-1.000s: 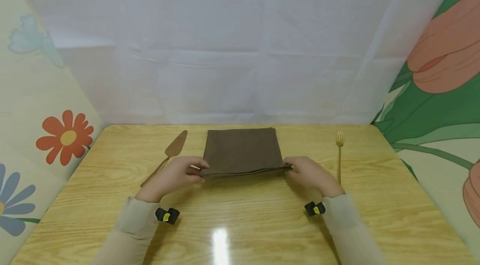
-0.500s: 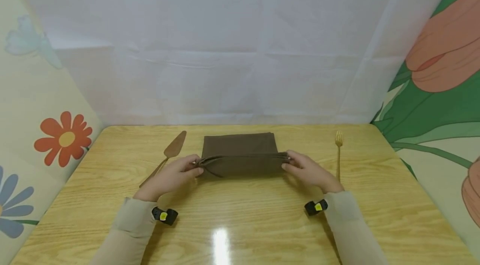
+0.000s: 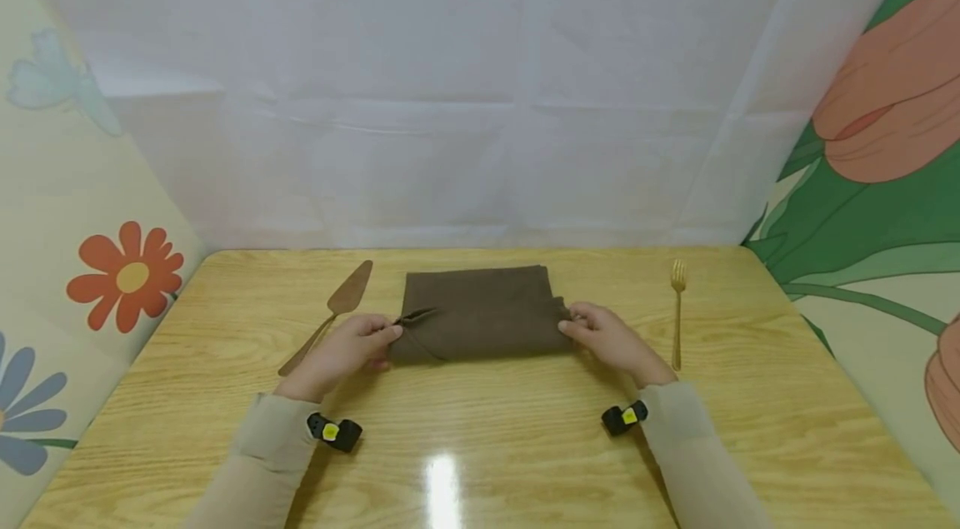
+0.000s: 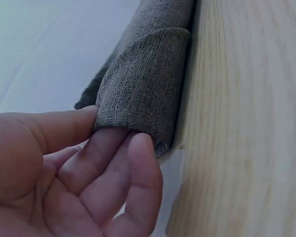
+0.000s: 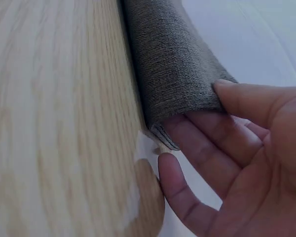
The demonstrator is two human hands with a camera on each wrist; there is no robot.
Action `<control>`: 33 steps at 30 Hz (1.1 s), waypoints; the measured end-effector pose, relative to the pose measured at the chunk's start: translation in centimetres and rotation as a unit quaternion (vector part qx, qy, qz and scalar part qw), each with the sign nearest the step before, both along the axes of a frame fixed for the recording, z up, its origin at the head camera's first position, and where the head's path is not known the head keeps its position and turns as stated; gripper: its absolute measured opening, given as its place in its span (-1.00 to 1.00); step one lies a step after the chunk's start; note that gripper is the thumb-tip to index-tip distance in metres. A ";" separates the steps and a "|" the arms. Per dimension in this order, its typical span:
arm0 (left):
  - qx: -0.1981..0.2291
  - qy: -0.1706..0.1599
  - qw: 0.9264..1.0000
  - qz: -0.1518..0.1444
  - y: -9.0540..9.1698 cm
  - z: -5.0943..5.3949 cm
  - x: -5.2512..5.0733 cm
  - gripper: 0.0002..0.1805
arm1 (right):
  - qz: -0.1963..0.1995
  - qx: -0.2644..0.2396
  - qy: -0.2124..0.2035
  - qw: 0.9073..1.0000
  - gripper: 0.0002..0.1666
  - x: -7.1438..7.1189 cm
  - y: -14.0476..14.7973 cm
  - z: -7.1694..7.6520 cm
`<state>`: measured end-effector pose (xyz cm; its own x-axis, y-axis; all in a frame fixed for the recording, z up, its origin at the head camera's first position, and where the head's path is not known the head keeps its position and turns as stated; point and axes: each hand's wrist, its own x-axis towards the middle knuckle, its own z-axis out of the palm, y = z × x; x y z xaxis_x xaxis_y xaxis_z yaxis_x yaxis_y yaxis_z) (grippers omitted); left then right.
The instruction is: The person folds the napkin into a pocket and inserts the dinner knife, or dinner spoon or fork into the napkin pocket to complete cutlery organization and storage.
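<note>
The folded brown cloth (image 3: 480, 325) lies on the table (image 3: 480, 421) between the two hands, its near part forming a rounded fold. The grip of the left hand (image 3: 345, 354) pinches the left end of this fold, thumb above and fingers beneath; that of the right hand (image 3: 615, 341) pinches the right end likewise. A cake server (image 3: 350, 291) lies beside the left hand; a fork (image 3: 678, 308), tines pointing away, lies right of the right hand.

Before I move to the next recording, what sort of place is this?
Probably a small staged recording spot, not clearly a real dining room: a wood-grain table backed by a creased white backdrop, with flower-patterned panels on both sides.
</note>
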<state>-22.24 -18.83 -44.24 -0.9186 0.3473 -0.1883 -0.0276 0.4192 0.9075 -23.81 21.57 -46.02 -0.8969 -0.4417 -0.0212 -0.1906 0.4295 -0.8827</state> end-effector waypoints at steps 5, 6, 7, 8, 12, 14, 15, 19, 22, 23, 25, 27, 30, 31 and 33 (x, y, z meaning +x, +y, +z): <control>-0.006 -0.020 1.000 0.018 0.2 0.0 0.1 -0.55 | -0.005 -0.024 -0.034 0.999 -0.60 0.1 -0.1 0.0; -0.007 -0.020 1.000 0.018 0.3 0.0 0.1 -0.58 | -0.006 -0.027 -0.039 0.999 -0.60 0.1 -0.1 -0.1; -0.008 -0.018 1.000 0.018 0.3 0.0 0.1 -0.61 | -0.007 -0.027 -0.042 0.999 -0.61 0.1 -0.1 -0.1; -0.010 -0.014 1.000 0.015 0.3 -0.1 0.1 -0.63 | -0.009 -0.027 -0.044 0.999 -0.61 0.1 -0.2 -0.1; -0.008 -0.004 1.000 0.007 0.5 -0.1 0.2 -0.62 | -0.025 -0.013 -0.037 0.999 -0.61 0.2 -0.4 0.0; -0.004 -0.011 1.000 0.012 0.7 0.0 0.2 -0.57 | -0.040 -0.005 -0.033 0.999 -0.59 0.3 -0.5 -0.1; -0.002 -0.017 1.000 0.015 0.7 0.0 0.2 -0.57 | -0.048 -0.002 -0.033 0.998 -0.58 0.3 -0.6 -0.1; 0.006 -0.046 0.998 0.034 0.8 0.0 0.2 -0.58 | -0.087 0.004 -0.044 0.995 -0.55 0.2 -0.9 -0.3; 0.014 -0.056 0.997 0.050 0.9 -0.1 0.2 -0.58 | -0.109 0.001 -0.060 0.992 -0.56 0.3 -1.2 -0.1; 0.017 -0.059 0.997 0.056 1.0 -0.2 0.2 -0.58 | -0.116 0.000 -0.065 0.991 -0.56 0.3 -1.2 0.0; 0.019 -0.060 0.996 0.068 1.1 -0.2 0.2 -0.58 | -0.122 -0.007 -0.069 0.990 -0.54 0.4 -1.3 0.1; 0.022 -0.063 0.995 0.071 1.1 -0.3 0.1 -0.57 | -0.126 -0.015 -0.073 0.989 -0.51 0.4 -1.4 0.1; 0.033 -0.071 0.996 0.049 0.7 -0.3 0.0 -0.57 | -0.129 -0.024 -0.070 0.989 -0.47 0.5 -1.5 0.0; 0.039 -0.077 0.996 0.037 0.5 -0.3 -0.1 -0.56 | -0.131 -0.025 -0.070 0.989 -0.47 0.5 -1.6 -0.1; 0.056 -0.088 0.995 0.006 0.0 -0.2 -0.2 -0.57 | -0.134 -0.027 -0.073 0.988 -0.46 0.5 -1.7 -0.1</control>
<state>-22.42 -18.80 -44.42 -0.8788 0.3651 -0.3073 -0.1940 0.3151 0.9290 -23.32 19.92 -46.13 -0.9712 -0.1918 -0.1412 0.0544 0.3984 -0.9156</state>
